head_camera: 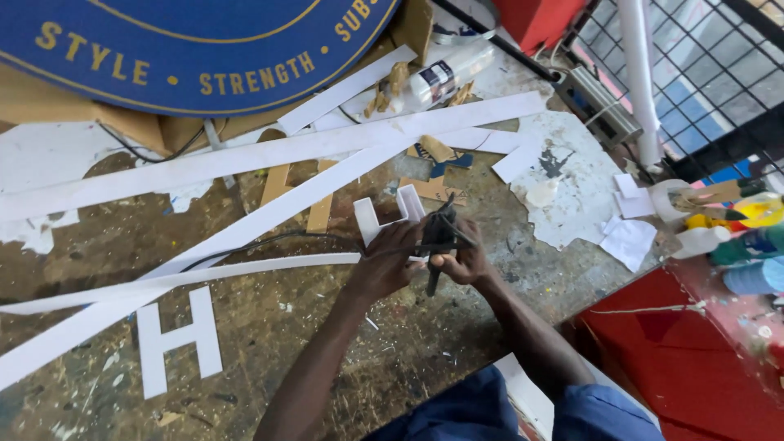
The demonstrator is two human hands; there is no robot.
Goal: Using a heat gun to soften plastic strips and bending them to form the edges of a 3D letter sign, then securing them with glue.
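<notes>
While left hand (390, 260) pinches white strip (245, 273), right hand (457, 260) grips black tool (437, 237) between them

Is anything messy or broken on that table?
Yes. The table is scratched and splotched with dried white paint, and a bottle lies tipped over near the far edge among loose white strips.
</notes>
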